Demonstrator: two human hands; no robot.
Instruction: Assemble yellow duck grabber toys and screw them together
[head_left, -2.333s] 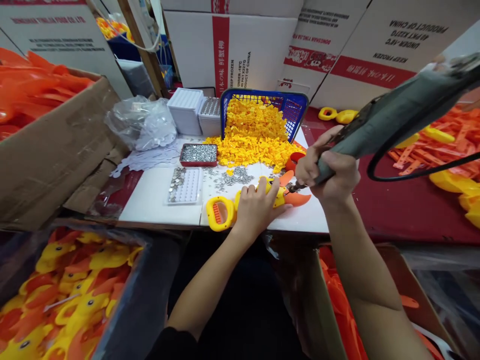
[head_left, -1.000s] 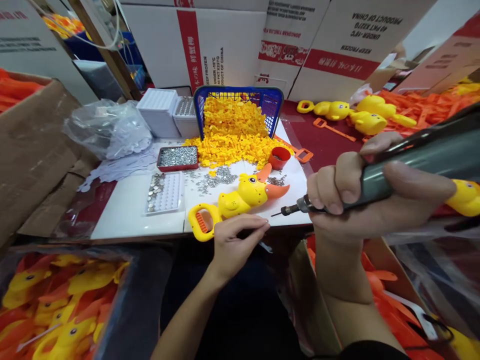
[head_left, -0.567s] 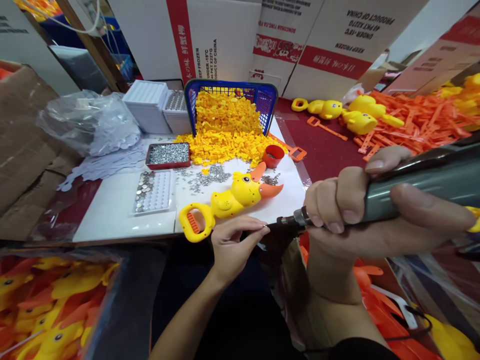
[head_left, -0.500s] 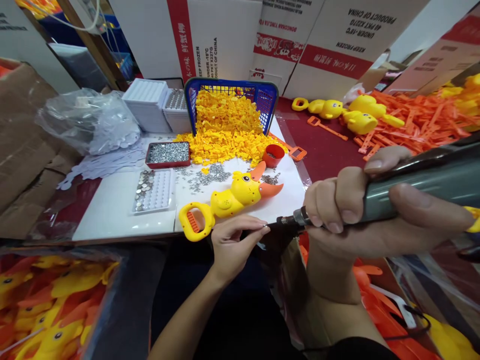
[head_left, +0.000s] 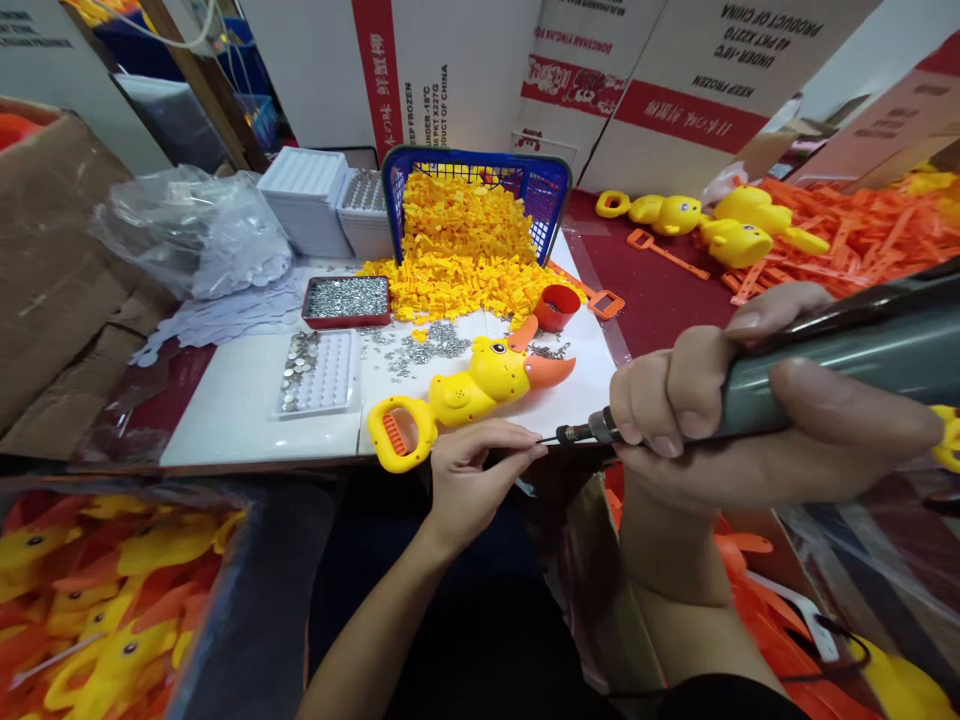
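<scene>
A yellow duck toy [head_left: 471, 388] with an orange beak and a loop handle lies on the white board [head_left: 247, 420], untouched. My right hand [head_left: 750, 410] grips a grey electric screwdriver [head_left: 832, 370], its bit pointing left near the board's front edge. My left hand [head_left: 472, 480] sits just below the duck, thumb and forefinger pinched together at the tip of the bit; whether a screw is between them is too small to tell.
A tipped blue basket [head_left: 480, 190] spills small yellow parts. A red tray of screws [head_left: 346, 300], a white tray of button cells [head_left: 315, 372] and a red cup [head_left: 556, 306] lie behind the duck. Boxes of ducks sit at lower left [head_left: 112, 600]; orange parts pile at right [head_left: 847, 240].
My left hand let go of the duck and came back to the board's edge. The screwdriver left the duck's head and swung down and toward me; my left fingers now meet its tip.
</scene>
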